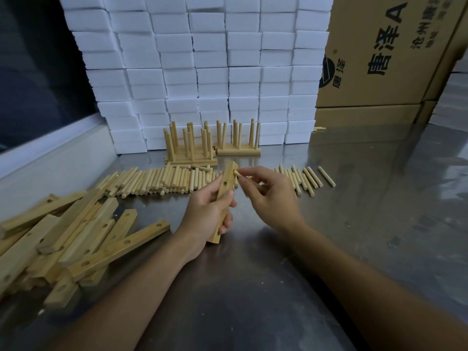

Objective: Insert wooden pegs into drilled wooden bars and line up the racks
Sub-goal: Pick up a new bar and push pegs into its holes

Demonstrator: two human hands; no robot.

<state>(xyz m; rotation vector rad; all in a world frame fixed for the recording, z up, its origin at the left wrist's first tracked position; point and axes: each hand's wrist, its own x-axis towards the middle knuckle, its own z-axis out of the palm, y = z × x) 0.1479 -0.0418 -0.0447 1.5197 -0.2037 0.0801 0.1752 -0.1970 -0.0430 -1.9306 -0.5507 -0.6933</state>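
Note:
My left hand (207,214) grips a drilled wooden bar (226,184) and holds it tilted above the metal table. My right hand (268,191) pinches a wooden peg (237,173) whose tip sits at the bar's upper hole. Loose pegs (162,181) lie in a long row behind my hands, with more pegs (307,179) to the right. A pile of drilled bars (76,236) lies at the left. Finished racks (190,145) with upright pegs stand at the back, and another rack (238,141) stands beside them.
A wall of stacked white foam blocks (202,72) rises behind the racks. Cardboard boxes (379,59) stand at the back right. The steel table (354,224) stretches right and toward me. A dark window with a white sill (50,148) is at the left.

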